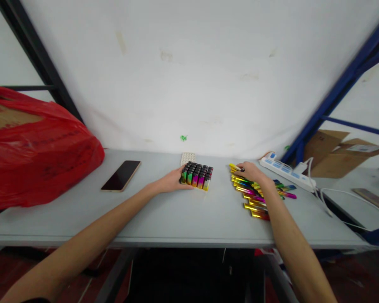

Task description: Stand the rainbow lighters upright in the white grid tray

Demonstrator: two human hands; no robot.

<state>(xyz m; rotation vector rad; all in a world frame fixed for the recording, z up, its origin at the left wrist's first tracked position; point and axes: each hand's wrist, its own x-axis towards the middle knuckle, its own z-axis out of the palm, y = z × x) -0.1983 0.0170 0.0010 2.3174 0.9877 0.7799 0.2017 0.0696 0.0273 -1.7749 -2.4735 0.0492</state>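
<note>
Upright lighters [195, 178] with black tops and shiny green, pink and gold bodies stand packed together in rows near the table's middle. My left hand [173, 180] grips this block from its left side, with fingers and thumb around its edge. To the right lies a loose pile of metallic lighters [251, 194], mostly gold, some pink, blue and green. Over the pile's far end, my right hand [250, 171] has its fingers closed on a yellow lighter [234, 167]. Behind the upright block sits a white tray with small holes [187, 158], partly covered by it.
A phone [121, 176] lies on the grey table [164, 219] at left, beside a big red plastic bag [44, 155]. A white power strip [287, 171] with cables runs along the right. Cardboard boxes [328, 153] stand beyond the blue frame [344, 94]. A white wall rises behind.
</note>
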